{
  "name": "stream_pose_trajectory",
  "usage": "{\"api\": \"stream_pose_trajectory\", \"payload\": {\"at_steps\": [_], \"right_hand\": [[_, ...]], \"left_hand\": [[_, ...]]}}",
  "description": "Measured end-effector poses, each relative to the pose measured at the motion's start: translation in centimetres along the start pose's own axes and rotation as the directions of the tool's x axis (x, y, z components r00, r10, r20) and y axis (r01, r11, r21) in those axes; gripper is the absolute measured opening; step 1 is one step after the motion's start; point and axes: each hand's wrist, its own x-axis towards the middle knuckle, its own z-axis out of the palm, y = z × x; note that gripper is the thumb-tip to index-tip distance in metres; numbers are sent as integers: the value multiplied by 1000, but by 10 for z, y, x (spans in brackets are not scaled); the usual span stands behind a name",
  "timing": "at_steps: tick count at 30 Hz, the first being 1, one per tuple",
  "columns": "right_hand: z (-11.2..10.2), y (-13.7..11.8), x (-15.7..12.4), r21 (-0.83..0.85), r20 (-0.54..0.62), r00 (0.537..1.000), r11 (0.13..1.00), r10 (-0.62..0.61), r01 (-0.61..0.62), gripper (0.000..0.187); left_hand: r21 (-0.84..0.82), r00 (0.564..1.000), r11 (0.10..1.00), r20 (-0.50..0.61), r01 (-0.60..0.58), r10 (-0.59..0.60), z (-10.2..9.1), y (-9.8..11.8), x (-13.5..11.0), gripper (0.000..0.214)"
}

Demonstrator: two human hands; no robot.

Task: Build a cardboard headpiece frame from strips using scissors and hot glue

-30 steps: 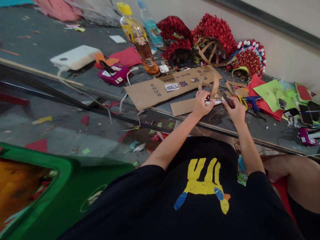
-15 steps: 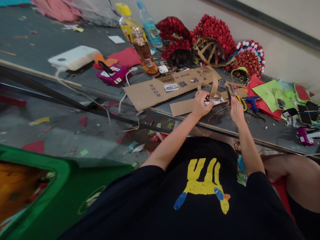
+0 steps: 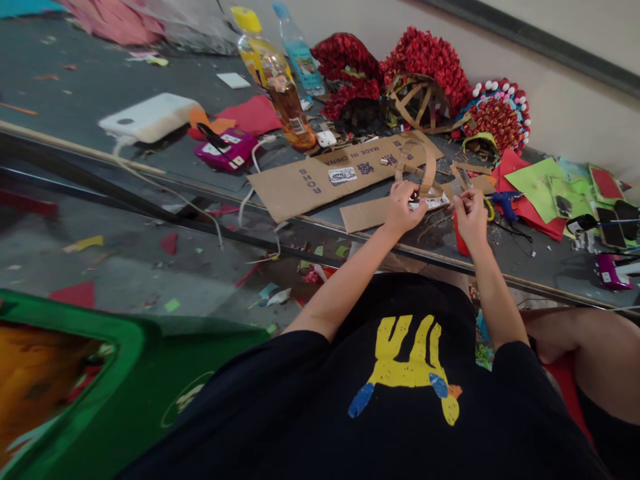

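Here we are at the counter, both arms stretched forward; the left hand is closed, fingers pinching the near side of a cardboard strip frame; that frame loops up just beyond the fingertips, its bands curving away from the person over the printed cardboard sheet; and over to the right hand, just to the right of the frame with a small gap between, fingers bent and gripping a slim tool, its red end sticking out on the near side, the rest partly hidden by the fingers; a smaller cardboard piece lies just left of the left hand, nearer the edge than the big sheet; look right of the right hand and there are yellow-handled scissors, close by, then a blue glue gun beside red paper and green paper; beyond the frame, toward the wall, sits a red frilled piece with cardboard ribs showing underneath; off to the left of that stands a yellow-capped bottle, well apart from either hand, brown liquid inside
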Motion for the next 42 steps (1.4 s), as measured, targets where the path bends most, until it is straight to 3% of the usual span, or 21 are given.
{"api": "stream_pose_trajectory", "payload": {"at_steps": [4,7,16,28,33,37,42], "right_hand": [[-3,-2,3,-187,-80,997,982,-21,5,53],[-2,-3,4,-282,-106,993,959,-52,20,46],[2,2,8,-51,20,997,996,-77,78,48],[-4,-13,4,-339,-116,993,941,-32,-9,49],[0,-13,4,-329,-182,983,942,-2,-59,52],[-2,-11,10,-238,-136,991,971,-14,-19,53],[-10,6,18,-120,24,1000,993,-2,5,56]], "left_hand": [[-9,1000,1000,-7,-8,8,1,-1,0,24],[-13,999,1000,-35,-27,27,2,-2,0,23],[-21,1000,1000,-15,-14,14,-1,1,1,22],[-36,1000,999,-21,-4,4,0,1,1,23],[-14,1000,1000,-12,-1,1,1,-1,0,24],[16,1000,1000,-20,-17,17,2,-3,-1,25],[-13,999,999,-18,-31,30,1,-2,0,22]]}}
